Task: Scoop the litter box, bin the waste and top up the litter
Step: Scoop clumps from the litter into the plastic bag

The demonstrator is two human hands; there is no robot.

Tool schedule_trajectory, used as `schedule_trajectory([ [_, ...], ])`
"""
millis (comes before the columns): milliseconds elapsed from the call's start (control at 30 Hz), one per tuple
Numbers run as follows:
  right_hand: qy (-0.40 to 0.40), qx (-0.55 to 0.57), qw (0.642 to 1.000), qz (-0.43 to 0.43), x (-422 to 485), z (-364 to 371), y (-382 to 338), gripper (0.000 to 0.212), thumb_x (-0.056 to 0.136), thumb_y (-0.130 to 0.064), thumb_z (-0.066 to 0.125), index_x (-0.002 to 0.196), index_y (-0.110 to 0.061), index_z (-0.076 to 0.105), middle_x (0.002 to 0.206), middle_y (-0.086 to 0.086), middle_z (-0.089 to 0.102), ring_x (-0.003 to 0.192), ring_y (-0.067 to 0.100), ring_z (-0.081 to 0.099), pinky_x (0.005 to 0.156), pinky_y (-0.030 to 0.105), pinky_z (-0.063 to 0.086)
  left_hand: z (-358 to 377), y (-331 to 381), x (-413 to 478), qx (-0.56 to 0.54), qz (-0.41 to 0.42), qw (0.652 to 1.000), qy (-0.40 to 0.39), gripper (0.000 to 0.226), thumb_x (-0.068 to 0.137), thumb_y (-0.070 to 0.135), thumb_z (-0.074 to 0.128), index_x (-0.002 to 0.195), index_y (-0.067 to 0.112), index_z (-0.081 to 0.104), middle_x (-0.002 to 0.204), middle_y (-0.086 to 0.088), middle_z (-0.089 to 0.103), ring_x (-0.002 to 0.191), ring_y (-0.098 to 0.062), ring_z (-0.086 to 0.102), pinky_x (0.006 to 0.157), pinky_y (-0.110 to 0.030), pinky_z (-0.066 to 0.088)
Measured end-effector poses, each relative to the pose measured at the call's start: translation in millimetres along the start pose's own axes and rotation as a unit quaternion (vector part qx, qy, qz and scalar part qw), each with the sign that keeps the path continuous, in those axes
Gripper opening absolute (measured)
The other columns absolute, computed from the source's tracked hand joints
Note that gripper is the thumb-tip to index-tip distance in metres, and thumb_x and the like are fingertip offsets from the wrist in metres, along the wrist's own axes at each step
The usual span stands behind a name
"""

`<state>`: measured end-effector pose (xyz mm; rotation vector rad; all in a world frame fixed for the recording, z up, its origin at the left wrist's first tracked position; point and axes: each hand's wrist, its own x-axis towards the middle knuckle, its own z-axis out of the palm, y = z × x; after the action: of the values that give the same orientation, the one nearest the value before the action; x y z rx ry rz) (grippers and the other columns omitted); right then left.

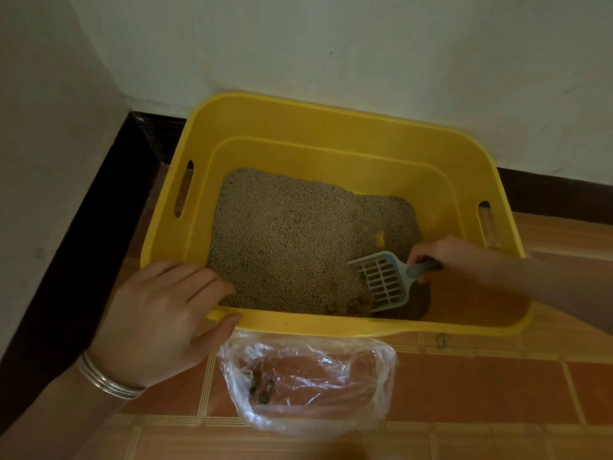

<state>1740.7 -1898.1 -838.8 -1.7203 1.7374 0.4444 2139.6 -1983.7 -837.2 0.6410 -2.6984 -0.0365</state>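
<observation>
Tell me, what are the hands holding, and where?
The right hand grips the blue scoop by its handle; the left hand holds the litter box by its near rim.

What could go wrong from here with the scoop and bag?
1. The scoop in the right hand has to clear the litter box rim to reach the bag. Clumps or litter may drop on the floor tiles.
2. The bag looks limp, its mouth sagging, so tipped waste could miss it.
</observation>
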Motion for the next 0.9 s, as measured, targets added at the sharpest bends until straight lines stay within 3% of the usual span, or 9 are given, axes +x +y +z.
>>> schedule_trajectory([
  [300,0.062,0.044,0.996,-0.034,-1,24,-23,0.02,0.082,-0.018,0.066,0.1,-0.021,0.058,0.092,-0.014,0.053,0.086,0.002,0.052,0.076,0.014,0.042,4,5,1,0.005,-0.014,0.999,0.044,0.024,0.08,0.035,0.06,0.066,0.017,0.068,0.064,0.006,0.063,0.057,-0.02,0.062,0.066,-0.032,0.041],
  [533,0.075,0.056,0.995,-0.036,16,26,-42,0.016,0.083,-0.021,0.066,0.097,-0.017,0.059,0.093,-0.005,0.058,0.085,0.011,0.053,0.076,0.028,0.044,5,6,2,0.007,-0.017,0.998,0.054,0.022,0.079,0.033,0.058,0.068,0.018,0.069,0.064,0.006,0.064,0.058,-0.019,0.062,0.067,-0.03,0.039],
  [900,0.114,0.037,0.987,-0.105,43,22,-64,0.017,0.083,-0.022,0.066,0.096,-0.014,0.06,0.093,-0.001,0.057,0.089,0.012,0.047,0.078,0.029,0.038,7,2,0,0.012,-0.001,1.0,0.026,0.019,0.08,0.034,0.063,0.077,0.017,0.071,0.072,0.006,0.067,0.065,-0.018,0.063,0.069,-0.032,0.042],
])
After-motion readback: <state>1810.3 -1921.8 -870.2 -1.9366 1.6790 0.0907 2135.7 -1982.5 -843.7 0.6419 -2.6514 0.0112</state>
